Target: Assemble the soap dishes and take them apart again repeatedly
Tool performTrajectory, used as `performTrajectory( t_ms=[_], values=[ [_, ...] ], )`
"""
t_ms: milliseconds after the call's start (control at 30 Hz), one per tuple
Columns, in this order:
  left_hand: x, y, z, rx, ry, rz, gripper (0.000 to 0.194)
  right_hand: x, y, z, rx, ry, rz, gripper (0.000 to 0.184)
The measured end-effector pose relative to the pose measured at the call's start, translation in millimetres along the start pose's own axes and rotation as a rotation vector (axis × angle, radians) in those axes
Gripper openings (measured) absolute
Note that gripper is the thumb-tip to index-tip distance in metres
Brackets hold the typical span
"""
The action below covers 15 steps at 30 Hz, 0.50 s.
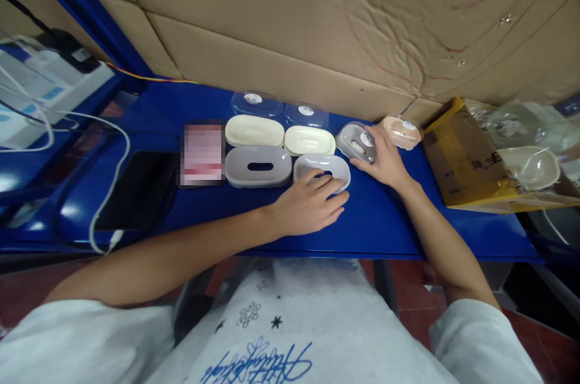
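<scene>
My left hand (pixel 312 206) reaches over the front edge of a grey oval soap dish tray (pixel 301 169) with a slot, its fingers spread and touching it. My right hand (pixel 385 157) grips a grey soap dish with a clear lid and a round sticker (pixel 351 141), thumb at the front and fingers behind. Left of my left hand lies another grey slotted tray (pixel 233 169), apparently stacked. Behind the grey trays are two cream oval dishes (pixel 254 130), and behind those, two clear lids (pixel 267 107) with round stickers.
A peach soap dish with a clear lid (pixel 401 130) lies behind my right hand. At right stands an open cardboard box (pixel 466 160) with plastic-wrapped dishes. To the left are a blurred pink card (pixel 202 154), a dark phone-like slab (pixel 138 191) and a white cable (pixel 122 136).
</scene>
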<state>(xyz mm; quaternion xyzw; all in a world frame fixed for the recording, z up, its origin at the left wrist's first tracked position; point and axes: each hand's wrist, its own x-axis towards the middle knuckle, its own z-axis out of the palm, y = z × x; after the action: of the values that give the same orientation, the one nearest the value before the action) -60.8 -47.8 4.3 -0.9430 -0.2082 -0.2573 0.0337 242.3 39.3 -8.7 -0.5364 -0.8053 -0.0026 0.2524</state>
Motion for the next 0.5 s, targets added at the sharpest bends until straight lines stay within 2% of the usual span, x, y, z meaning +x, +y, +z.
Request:
performTrajectory(
  t_ms=[100, 167, 267, 300, 367, 433, 500],
  values=[
    [0, 3, -2.9, -0.304, 0.137, -0.135, 0.026, 2, 1, -8, 0.148, 0.063, 0.04, 0.085],
    [2, 2, -5.5, -0.588, 0.233, -0.315, 0.034, 1, -8, -18, 0.224, 0.161, 0.014, 0.079],
    [9, -3, -7.7, -1.06, 0.296, -0.59, 0.074, -8, -35, -33, 0.396, 0.172, -0.201, 0.083],
    [11, -5, -7.8, -1.211, 0.293, -0.628, 0.089, -13, -45, -35, 0.457, 0.136, -0.279, 0.087],
    [13, -8, -7.2, -1.448, 0.264, -0.608, 0.109, -22, -64, -36, 0.562, 0.061, -0.386, 0.093],
    [13, -7, -6.0, -1.538, 0.245, -0.563, 0.112, -30, -76, -33, 0.618, 0.015, -0.413, 0.093],
    [10, -6, -4.4, -1.514, 0.229, -0.578, 0.109, -33, -78, -28, 0.631, 0.0, -0.372, 0.089]
  ],
)
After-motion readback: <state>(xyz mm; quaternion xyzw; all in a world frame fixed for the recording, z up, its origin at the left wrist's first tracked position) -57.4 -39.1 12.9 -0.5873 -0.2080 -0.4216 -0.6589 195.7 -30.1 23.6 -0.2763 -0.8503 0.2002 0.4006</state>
